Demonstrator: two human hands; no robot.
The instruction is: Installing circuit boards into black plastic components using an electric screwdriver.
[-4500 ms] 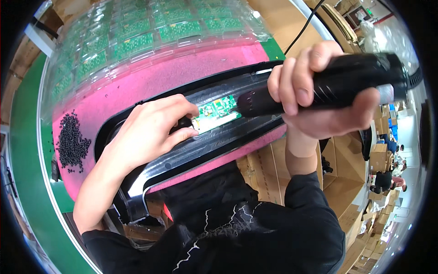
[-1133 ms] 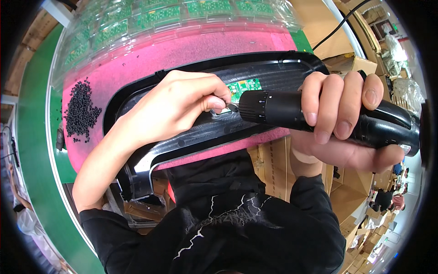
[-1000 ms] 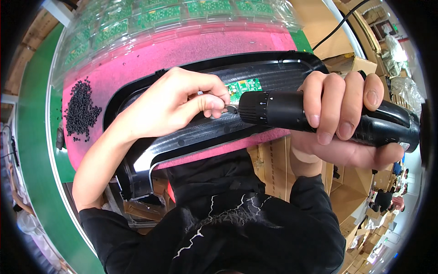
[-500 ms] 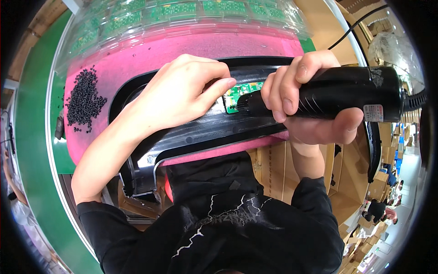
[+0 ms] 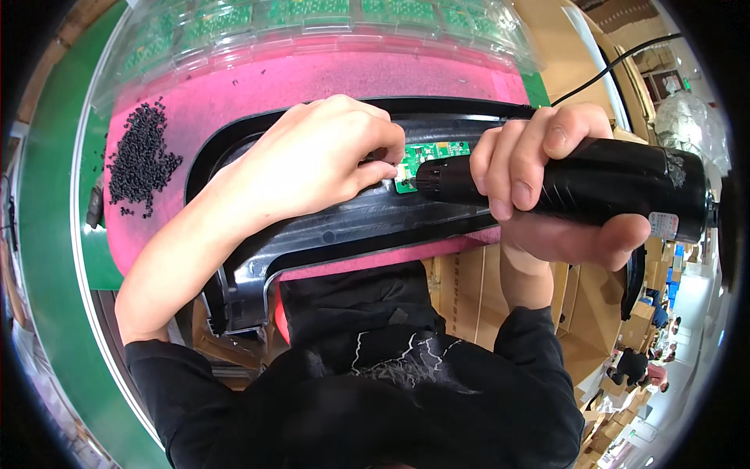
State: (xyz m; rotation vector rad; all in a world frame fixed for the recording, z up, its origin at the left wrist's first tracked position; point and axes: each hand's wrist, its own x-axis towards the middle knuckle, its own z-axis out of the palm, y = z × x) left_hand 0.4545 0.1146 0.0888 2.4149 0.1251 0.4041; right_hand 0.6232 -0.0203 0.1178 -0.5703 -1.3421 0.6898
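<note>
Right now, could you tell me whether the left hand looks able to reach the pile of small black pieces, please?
Probably yes: the pile of small black pieces lies uncovered on the pink mat, left of the left hand, with only the rim of the black shell apparently between them.

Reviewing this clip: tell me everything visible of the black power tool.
The black power tool is a thick cylinder, apparently plastic, narrowing to a ribbed nose; a pale label and a scuffed patch mark its rear. Its nose points left over the green circuit board, and the right hand grips its body. Whether its tip touches the board cannot be told.
</note>
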